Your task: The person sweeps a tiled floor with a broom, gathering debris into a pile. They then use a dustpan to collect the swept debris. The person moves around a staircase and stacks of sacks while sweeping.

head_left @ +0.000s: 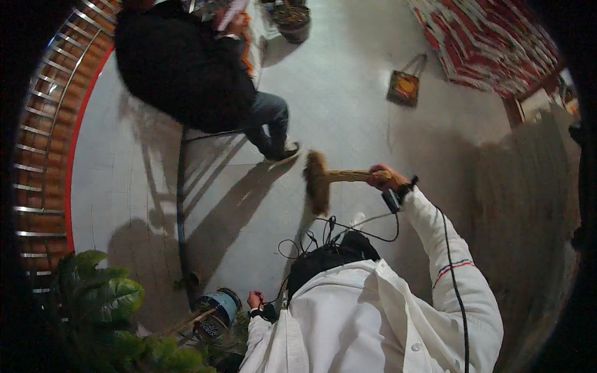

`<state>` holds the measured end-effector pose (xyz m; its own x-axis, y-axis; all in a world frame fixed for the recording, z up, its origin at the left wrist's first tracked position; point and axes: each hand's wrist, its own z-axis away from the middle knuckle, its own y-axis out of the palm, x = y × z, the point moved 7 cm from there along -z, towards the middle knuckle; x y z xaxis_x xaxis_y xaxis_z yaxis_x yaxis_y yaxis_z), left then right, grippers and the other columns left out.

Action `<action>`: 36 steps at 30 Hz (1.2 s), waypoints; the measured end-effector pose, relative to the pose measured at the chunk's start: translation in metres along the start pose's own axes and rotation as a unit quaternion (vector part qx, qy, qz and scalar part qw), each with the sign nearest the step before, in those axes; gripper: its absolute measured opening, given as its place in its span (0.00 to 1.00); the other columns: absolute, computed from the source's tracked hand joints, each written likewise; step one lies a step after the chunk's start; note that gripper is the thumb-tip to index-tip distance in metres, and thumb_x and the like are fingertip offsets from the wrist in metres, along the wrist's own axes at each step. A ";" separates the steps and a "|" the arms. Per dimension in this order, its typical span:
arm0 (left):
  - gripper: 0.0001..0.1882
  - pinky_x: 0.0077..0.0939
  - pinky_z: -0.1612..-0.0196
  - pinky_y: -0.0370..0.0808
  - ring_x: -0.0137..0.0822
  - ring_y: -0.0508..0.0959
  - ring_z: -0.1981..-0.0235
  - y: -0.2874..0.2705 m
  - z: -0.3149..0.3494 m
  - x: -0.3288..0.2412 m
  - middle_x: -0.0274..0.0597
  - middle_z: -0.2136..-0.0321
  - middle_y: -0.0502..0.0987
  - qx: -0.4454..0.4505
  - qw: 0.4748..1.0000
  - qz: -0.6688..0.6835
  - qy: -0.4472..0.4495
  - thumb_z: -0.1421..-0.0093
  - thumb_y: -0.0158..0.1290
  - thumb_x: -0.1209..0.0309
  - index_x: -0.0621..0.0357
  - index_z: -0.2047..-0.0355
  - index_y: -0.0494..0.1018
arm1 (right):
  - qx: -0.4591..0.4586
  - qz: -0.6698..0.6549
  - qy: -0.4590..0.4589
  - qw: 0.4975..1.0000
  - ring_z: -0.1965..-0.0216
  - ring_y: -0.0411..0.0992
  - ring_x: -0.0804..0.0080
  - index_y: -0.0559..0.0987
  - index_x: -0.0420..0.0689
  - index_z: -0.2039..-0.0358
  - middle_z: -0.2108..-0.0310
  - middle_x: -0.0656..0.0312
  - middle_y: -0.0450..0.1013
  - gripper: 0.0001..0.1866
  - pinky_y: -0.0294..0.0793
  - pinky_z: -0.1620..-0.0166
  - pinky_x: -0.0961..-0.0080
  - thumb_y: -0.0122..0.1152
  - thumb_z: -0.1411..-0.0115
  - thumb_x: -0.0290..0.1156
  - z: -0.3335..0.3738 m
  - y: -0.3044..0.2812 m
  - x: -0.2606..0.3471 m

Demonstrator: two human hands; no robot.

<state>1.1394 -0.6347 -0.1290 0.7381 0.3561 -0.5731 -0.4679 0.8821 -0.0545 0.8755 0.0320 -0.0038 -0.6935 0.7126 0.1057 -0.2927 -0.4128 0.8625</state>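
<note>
My right hand (387, 179) is closed round the handle of a short straw hand broom (318, 183). Its bristle head points left, in front of my body, with the handle roughly level in the picture. Low at my left side hangs my left hand (255, 300), small in view with its fingers curled in; nothing shows in them. Right of that hand, a thin dark cable runs to my clothes. Close by on its left is a blue-grey plant pot (225, 303).
A person in black (186, 68) sits ahead on the left, one shoe near the broom. A printed bag (404, 88) lies on the pale floor (339, 105). Striped red-and-white cloth (491, 46) fills the far right. Leafy plants (115, 298) stand lower left; a railing (46, 130) curves along the left.
</note>
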 end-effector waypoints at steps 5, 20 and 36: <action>0.19 0.28 0.90 0.58 0.32 0.61 0.91 0.041 -0.006 0.012 0.37 0.89 0.63 -0.036 0.998 0.014 0.041 0.41 0.36 0.57 0.57 0.80 0.66 | -0.095 0.004 -0.170 0.981 0.81 0.62 0.79 0.66 0.42 0.66 0.78 0.64 0.64 0.15 0.62 0.80 0.85 0.50 0.46 0.41 0.033 -0.111 0.030; 0.23 0.33 0.91 0.58 0.36 0.60 0.94 0.157 -0.166 0.078 0.40 0.91 0.65 0.157 0.964 -0.179 -0.119 0.40 0.31 0.56 0.58 0.79 0.69 | -0.033 -0.451 -0.249 0.856 0.84 0.66 0.80 0.61 0.36 0.70 0.81 0.63 0.63 0.12 0.68 0.82 0.88 0.50 0.50 0.28 0.253 -0.127 -0.170; 0.20 0.29 0.80 0.67 0.36 0.69 0.85 0.300 -0.150 -0.129 0.39 0.85 0.71 0.271 0.422 -0.762 0.409 0.43 0.41 0.54 0.56 0.77 0.73 | -0.177 -0.494 -0.461 0.715 0.79 0.65 0.81 0.65 0.40 0.70 0.80 0.66 0.61 0.11 0.67 0.76 0.86 0.54 0.48 0.32 0.284 -0.054 -0.410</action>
<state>0.8307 -0.4624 -0.1939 -0.5379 -0.7824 -0.3138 0.5913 -0.0848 -0.8020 1.3623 -0.0766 0.0467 0.6495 0.7590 -0.0461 -0.6016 0.5500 0.5793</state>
